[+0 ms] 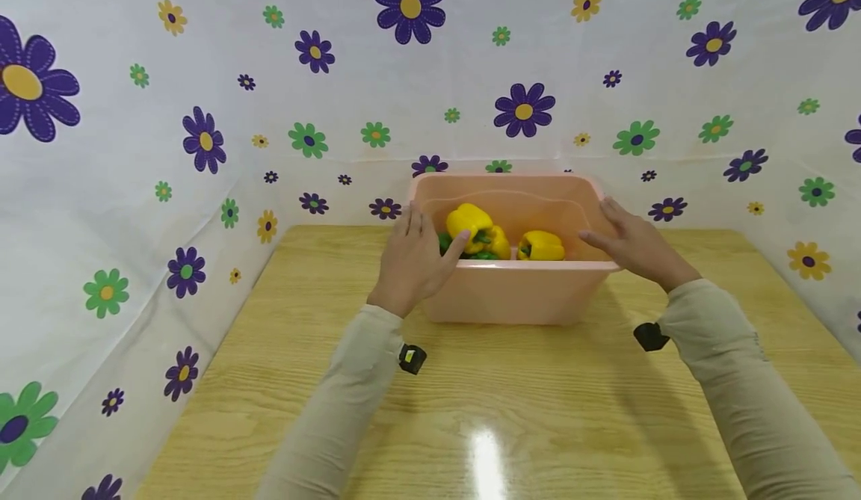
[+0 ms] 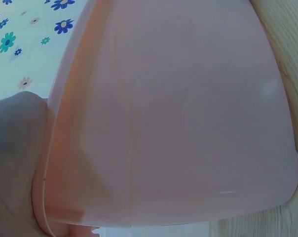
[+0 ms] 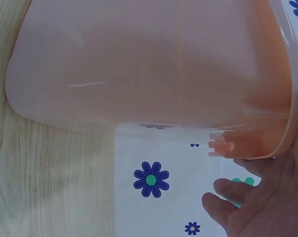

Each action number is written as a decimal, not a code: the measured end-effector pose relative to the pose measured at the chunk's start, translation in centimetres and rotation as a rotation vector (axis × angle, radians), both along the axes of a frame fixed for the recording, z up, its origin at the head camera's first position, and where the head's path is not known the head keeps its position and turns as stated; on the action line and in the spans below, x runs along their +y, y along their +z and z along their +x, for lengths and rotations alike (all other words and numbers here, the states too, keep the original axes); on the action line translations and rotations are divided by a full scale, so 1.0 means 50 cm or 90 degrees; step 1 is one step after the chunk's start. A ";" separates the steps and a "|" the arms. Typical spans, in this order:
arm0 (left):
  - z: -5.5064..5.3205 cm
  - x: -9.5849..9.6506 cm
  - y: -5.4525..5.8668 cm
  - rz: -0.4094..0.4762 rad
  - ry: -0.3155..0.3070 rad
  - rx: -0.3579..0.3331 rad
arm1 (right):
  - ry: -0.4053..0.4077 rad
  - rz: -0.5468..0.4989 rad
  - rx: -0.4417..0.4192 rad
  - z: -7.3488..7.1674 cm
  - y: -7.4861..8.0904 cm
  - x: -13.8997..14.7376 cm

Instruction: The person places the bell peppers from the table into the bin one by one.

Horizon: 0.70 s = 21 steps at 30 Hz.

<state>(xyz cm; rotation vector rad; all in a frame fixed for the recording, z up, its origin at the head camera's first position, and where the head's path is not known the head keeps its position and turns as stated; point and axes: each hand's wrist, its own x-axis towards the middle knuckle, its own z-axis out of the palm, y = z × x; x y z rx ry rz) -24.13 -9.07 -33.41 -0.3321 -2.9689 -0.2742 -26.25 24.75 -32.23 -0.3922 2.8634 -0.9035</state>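
Note:
A pink plastic bin stands on the wooden table, its rim tilted a little towards me. Inside lie several yellow bell peppers and part of a green pepper. My left hand rests over the bin's left rim, fingers pointing forward and thumb stretched across the inner side. At the right rim my right hand lies with its thumb over the opening. Its fingers are spread loosely outside the bin in the right wrist view, close to the rim corner. The left fingertips are hidden in the left wrist view.
The wooden table stretches from the bin towards me. Behind it and at both sides hangs a white flower-print cloth. Black wrist cameras sit on both sleeves.

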 end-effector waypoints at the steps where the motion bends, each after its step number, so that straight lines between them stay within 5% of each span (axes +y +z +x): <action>1: 0.000 0.002 0.000 -0.002 -0.001 0.001 | 0.000 0.003 0.001 -0.001 0.000 0.003; 15: -0.020 -0.021 0.016 0.100 -0.020 0.008 | -0.034 0.018 0.012 -0.014 0.015 -0.027; 21: -0.034 -0.026 0.001 0.121 -0.029 -0.044 | -0.027 0.013 0.010 -0.020 -0.004 -0.033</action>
